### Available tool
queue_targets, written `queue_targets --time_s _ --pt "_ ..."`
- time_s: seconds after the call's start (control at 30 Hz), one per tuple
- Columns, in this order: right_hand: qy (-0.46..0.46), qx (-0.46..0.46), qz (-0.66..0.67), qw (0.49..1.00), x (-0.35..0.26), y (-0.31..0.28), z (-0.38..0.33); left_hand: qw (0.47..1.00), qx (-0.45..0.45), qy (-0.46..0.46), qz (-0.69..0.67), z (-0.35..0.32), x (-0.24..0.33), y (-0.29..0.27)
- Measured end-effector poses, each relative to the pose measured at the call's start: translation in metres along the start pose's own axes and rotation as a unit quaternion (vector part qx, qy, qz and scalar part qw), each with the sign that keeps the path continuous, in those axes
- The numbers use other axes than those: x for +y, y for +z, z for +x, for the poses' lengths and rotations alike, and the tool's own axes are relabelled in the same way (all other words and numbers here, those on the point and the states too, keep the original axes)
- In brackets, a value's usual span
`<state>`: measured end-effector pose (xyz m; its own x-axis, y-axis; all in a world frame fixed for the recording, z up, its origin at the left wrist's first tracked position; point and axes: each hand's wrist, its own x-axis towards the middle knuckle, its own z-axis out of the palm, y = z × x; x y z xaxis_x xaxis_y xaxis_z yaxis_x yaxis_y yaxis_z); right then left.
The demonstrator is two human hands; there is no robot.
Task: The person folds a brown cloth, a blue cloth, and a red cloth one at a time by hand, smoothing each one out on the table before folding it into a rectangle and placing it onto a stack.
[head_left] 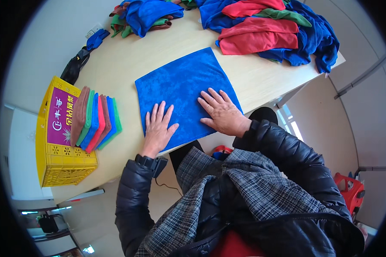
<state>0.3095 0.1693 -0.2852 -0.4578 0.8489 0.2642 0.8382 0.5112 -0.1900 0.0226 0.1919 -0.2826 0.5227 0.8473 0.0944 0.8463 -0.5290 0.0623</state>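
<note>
A blue towel (188,85) lies spread out as a single square on the pale table, its near edge close to the table's front edge. My left hand (158,129) rests flat on its lower left part, fingers apart. On the towel's right side my right hand (221,112) lies palm down with the fingers spread. Neither hand holds anything. To the left stands a row of folded towels (96,120) in brown, green, blue and red, on edge against a yellow plastic basket (70,165).
A large heap of loose blue, red and green towels (283,38) covers the table's far right corner. A smaller mixed pile (148,15) sits at the far side. Along the left edge lies a black bag-like item (76,66). A red plastic stool (349,192) stands on the floor (328,122) at right.
</note>
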Motion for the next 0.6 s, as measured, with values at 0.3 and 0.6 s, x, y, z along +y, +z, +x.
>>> queue_targets --time_s 0.3,0.6 --pt "0.051 -0.048 -0.026 0.997 0.05 -0.025 -0.034 0.999 0.005 -0.041 -0.029 -0.043 -0.006 -0.004" --pt "0.067 -0.031 0.026 0.997 0.042 0.0 0.079 0.997 0.056 -0.044 -0.041 0.056 -0.048 -0.006"
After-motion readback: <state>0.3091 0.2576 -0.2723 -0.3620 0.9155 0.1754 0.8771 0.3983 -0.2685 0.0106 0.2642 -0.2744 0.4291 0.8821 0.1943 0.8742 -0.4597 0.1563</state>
